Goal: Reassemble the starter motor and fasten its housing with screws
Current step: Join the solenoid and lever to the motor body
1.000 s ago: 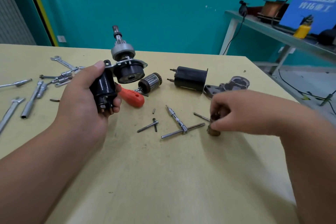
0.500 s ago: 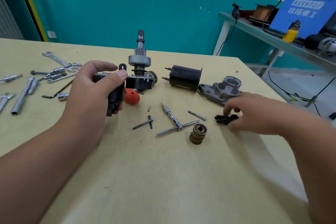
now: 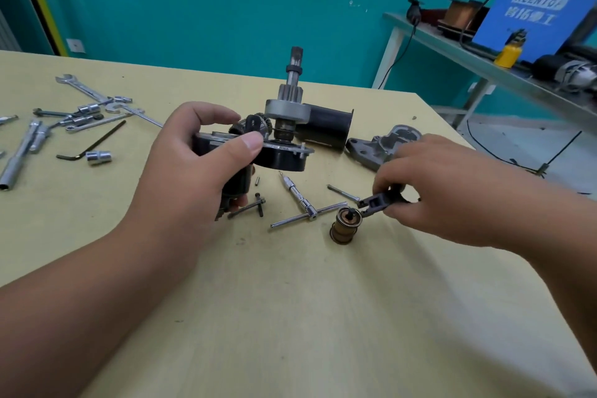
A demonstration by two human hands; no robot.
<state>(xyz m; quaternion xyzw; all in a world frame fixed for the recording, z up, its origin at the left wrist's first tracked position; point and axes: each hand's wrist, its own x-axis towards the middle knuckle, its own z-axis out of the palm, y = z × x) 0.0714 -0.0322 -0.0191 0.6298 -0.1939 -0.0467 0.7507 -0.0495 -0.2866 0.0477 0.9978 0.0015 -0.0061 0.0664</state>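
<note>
- Head view: left grip (image 3: 193,165) curls round the starter motor assembly (image 3: 284,157), held above the yellow surface (image 3: 290,317), pinion shaft upright.
- Right grip (image 3: 429,194) pinches a black fork lever (image 3: 376,202), close by a brass spool (image 3: 344,226) standing on the surface.

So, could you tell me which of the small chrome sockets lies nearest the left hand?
The socket beside the bent end of the black hex key; the others sit farther back, clustered among the spanners.
</note>
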